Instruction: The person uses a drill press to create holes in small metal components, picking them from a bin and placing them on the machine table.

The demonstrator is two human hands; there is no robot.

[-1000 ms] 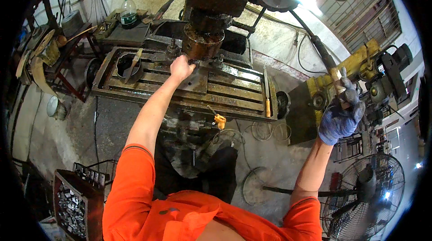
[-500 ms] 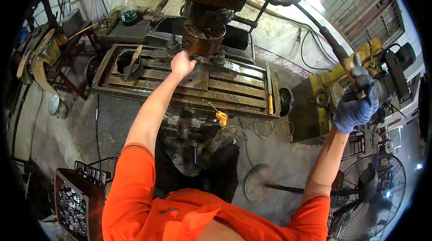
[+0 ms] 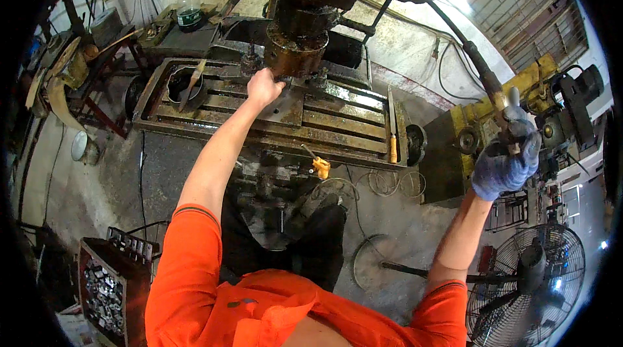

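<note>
My bare left hand (image 3: 265, 89) is closed just below the brown, oily cylindrical head (image 3: 296, 54) of a machine, over its slotted metal table (image 3: 344, 128). Whatever the fingers pinch is hidden or too small to name. My right hand (image 3: 506, 160), in a blue-grey glove, is wrapped around the end of a long dark lever (image 3: 479, 61) that slopes down from the machine's upper right. On the left part of the table stands a dark pot (image 3: 175, 91) with a brush (image 3: 192, 84) leaning in it. A file with a yellow handle (image 3: 393, 147) lies along the right edge.
A yellow-handled tool (image 3: 320, 167) sits at the table's front edge. A bin of small metal pieces (image 3: 104, 295) stands at the lower left, a floor fan (image 3: 532, 275) at the lower right. A yellow-green machine (image 3: 448, 146) is to the right; a large bottle (image 3: 188, 10) stands behind.
My right hand has come slightly down and leftward with the lever end. My left hand remains under the machine head; the dark bit seen at its fingertips no longer shows clearly.
</note>
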